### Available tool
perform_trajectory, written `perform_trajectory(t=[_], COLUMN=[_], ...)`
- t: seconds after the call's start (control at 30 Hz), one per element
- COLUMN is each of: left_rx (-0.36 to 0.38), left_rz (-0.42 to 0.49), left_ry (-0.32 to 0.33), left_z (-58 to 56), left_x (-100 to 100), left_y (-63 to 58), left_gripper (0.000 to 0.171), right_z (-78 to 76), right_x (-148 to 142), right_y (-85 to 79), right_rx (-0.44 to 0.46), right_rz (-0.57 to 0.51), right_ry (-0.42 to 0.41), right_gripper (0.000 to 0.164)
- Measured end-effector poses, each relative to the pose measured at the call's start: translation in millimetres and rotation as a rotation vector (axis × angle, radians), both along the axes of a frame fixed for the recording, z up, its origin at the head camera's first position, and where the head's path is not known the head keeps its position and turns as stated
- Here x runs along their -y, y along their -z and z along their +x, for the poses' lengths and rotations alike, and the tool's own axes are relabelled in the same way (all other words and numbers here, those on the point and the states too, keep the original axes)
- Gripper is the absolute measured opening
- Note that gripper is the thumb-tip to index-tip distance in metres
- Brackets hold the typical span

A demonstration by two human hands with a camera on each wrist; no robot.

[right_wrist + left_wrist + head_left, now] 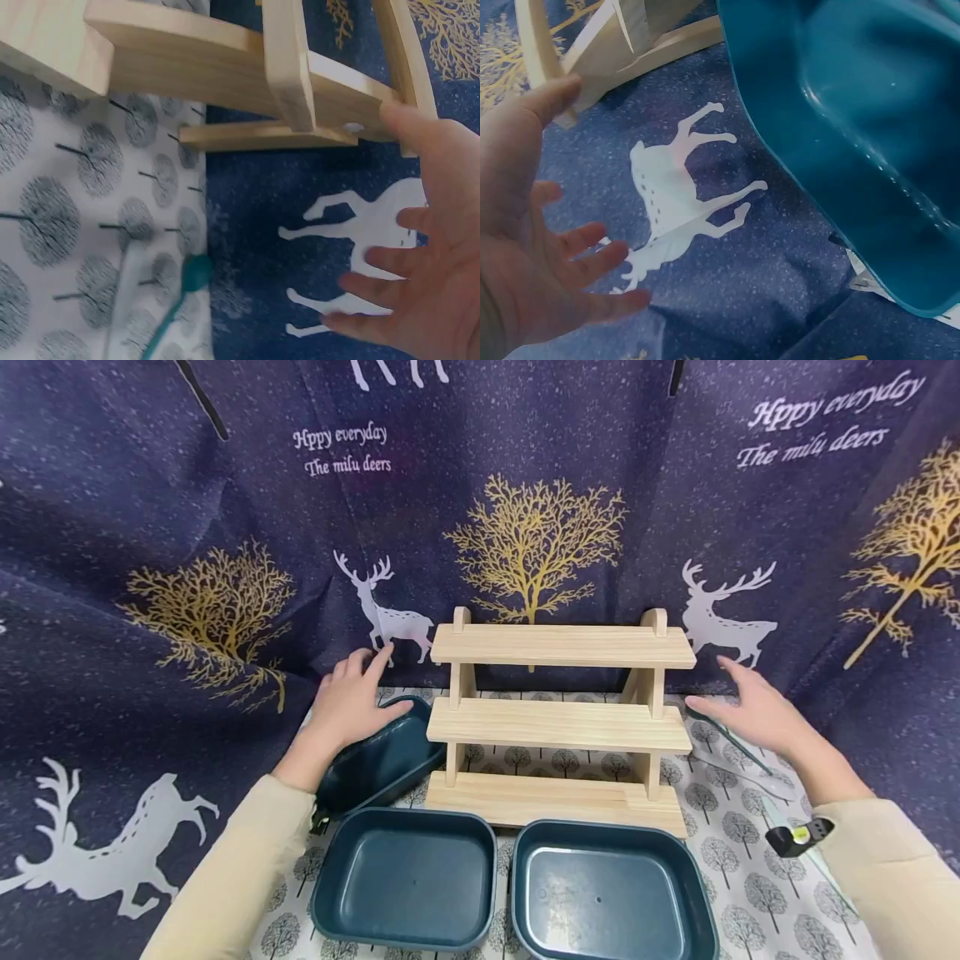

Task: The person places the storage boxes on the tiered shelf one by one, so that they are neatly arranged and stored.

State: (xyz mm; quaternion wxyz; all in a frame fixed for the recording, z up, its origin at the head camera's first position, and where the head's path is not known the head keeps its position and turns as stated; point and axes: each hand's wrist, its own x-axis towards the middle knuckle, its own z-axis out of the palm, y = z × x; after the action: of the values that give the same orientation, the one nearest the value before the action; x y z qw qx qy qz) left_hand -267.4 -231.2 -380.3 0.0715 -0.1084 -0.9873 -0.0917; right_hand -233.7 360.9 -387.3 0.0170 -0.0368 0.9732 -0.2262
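A pale wooden three-tier display shelf (558,722) stands in the middle, close to the backdrop. My left hand (352,697) is held with spread fingers beside its left side, over a dark teal bin (382,760). In the left wrist view, the thumb (555,97) overlaps the end of a wooden board (540,52). To the shelf's right, my right hand (757,706) has its fingers spread too. Its thumb (405,124) overlaps the end of a board in the right wrist view. Neither hand holds anything.
Two more teal bins, one left (408,877) and one right (611,893), sit in front of the shelf. A teal spoon (196,274) lies on the tree-print cloth (701,802) at the right, near a pale translucent item (776,789). The dark deer-print curtain (540,443) hangs behind.
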Motion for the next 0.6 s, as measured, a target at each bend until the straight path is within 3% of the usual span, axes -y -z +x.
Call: perform_trajectory(t=[0.3,0.43,0.6], left_rx=[-0.036,-0.041,-0.039], left_rz=[0.178,0.195,0.201], left_ry=[0.016,0.014,-0.005], left_z=[61.4,91.6,130.1], left_x=[23.7,32.3,40.3], left_y=[13.6,27.7,43.7], left_gripper=[0.082,0.068,0.049], right_z=[13.9,14.3,14.0], right_x=[21.8,26.1,25.4], right_y=[28.4,38.2,46.7], right_rx=[0.186,0.246,0.293], right_rz=[-0.447,-0.617,-0.749], right_ry=[-0.065,-0.075,-0.040], right_gripper=[0.080,0.076,0.080])
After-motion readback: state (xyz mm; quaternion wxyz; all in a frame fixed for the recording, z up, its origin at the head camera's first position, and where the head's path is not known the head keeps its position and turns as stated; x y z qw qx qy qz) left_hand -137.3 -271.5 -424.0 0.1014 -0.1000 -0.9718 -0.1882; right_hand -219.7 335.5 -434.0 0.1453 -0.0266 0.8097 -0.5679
